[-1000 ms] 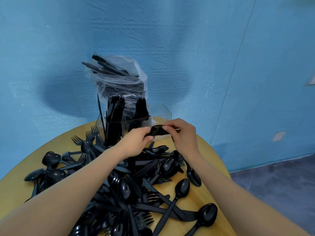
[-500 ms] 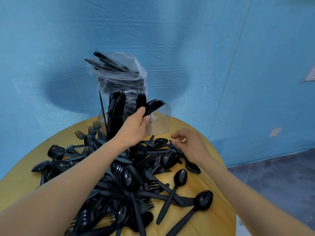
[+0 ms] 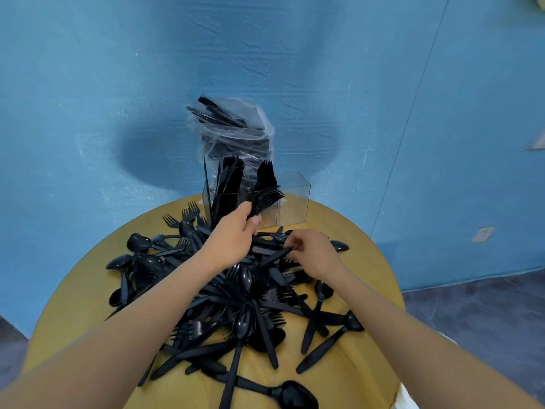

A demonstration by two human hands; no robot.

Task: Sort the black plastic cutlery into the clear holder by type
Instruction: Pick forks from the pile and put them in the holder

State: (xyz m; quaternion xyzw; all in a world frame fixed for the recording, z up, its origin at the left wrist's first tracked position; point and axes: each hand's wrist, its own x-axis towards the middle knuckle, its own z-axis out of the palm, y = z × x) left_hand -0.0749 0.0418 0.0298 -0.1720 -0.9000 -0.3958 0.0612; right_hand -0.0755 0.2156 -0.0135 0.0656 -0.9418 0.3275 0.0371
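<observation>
Gripping a bunch of forks (image 3: 267, 199) beside the clear holder (image 3: 292, 202).
Left hand (image 3: 236, 234) reaches forward, fingers curled round their handles; right hand (image 3: 312, 250) bends down, pinching a knife (image 3: 274, 256) in the cutlery pile (image 3: 236, 305) on the desk (image 3: 354, 379).

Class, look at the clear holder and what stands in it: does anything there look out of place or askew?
One thing stands out. In the clear holder, the rightmost compartment looks empty, and a single thin black piece leans alone at its left edge, apart from the upright bunch. Nothing looks broken.
</observation>
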